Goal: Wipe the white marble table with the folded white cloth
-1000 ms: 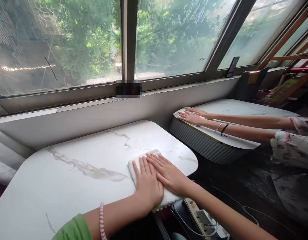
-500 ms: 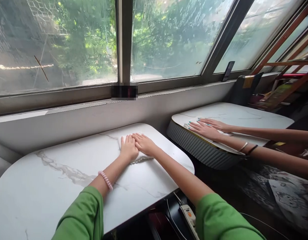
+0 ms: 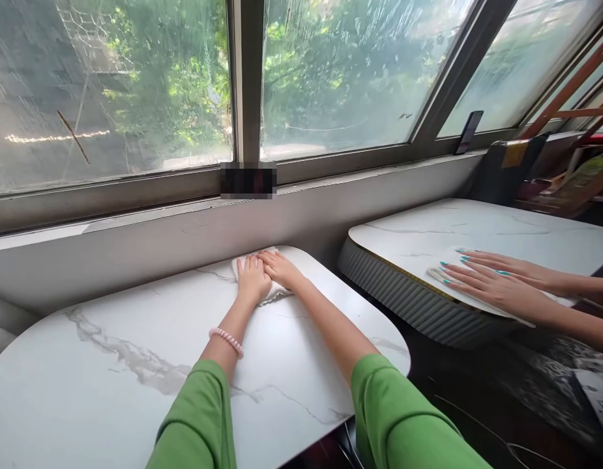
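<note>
My left hand (image 3: 253, 279) lies flat on a white cloth (image 3: 276, 296), its fingers stretched out towards the wall. Beside it, touching and slightly overlapping at the fingers, my right hand (image 3: 280, 268) also presses down flat on the cloth. Most of the cloth is hidden under both palms; its wavy edge shows below them. The cloth rests near the far edge of a white marble-patterned tabletop (image 3: 184, 326) with rounded corners. A pink beaded bracelet (image 3: 226, 340) circles my left wrist.
At right, another person's hands (image 3: 497, 277) rest flat on a cloth on a second marble-patterned table (image 3: 418, 234) with a ribbed grey side. A low wall (image 3: 184, 234) and windows run behind. A phone (image 3: 469, 131) leans on the sill. A gap separates the tables.
My hands and the cloth have slid slightly farther towards the wall. The other person's hands have drawn back to the right with their cloth. The view has shifted a little.
</note>
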### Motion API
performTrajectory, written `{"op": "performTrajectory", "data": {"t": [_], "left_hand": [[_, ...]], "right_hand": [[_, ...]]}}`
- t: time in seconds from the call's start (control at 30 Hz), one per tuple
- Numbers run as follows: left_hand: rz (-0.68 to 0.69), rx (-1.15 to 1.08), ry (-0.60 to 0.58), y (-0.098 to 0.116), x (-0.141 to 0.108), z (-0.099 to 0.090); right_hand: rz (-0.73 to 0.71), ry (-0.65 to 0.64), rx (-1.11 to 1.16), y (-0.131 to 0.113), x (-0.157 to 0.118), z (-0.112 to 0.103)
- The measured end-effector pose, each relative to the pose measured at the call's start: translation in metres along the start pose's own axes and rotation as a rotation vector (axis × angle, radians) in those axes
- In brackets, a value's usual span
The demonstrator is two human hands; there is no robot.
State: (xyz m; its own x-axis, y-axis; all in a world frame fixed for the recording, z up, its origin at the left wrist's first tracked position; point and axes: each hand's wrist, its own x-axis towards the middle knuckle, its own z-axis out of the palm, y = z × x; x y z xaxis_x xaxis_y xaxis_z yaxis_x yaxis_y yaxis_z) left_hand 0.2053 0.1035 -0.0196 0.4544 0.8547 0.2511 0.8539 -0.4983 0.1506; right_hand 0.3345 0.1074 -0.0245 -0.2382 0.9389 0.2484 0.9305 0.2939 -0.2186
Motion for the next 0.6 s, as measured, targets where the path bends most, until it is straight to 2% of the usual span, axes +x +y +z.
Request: {"op": "performTrajectory", "data": {"t": [0.27,0.47,0.6], "left_hand": [[0.01,-0.002,-0.045,0.004,-0.013,-0.005],[0.081,-0.021,-0.062,0.015,-0.038,-0.01],[0.099,-0.026,-0.067,0.029,-0.062,-0.013]], "right_hand": [[0.024,0.033,-0.01,-0.002,-0.017,0.005],[0.019,0.09,-0.07,-0.008,-0.051,0.007],[0.001,0.09,-0.059,-0.016,-0.081,0.0]]}}
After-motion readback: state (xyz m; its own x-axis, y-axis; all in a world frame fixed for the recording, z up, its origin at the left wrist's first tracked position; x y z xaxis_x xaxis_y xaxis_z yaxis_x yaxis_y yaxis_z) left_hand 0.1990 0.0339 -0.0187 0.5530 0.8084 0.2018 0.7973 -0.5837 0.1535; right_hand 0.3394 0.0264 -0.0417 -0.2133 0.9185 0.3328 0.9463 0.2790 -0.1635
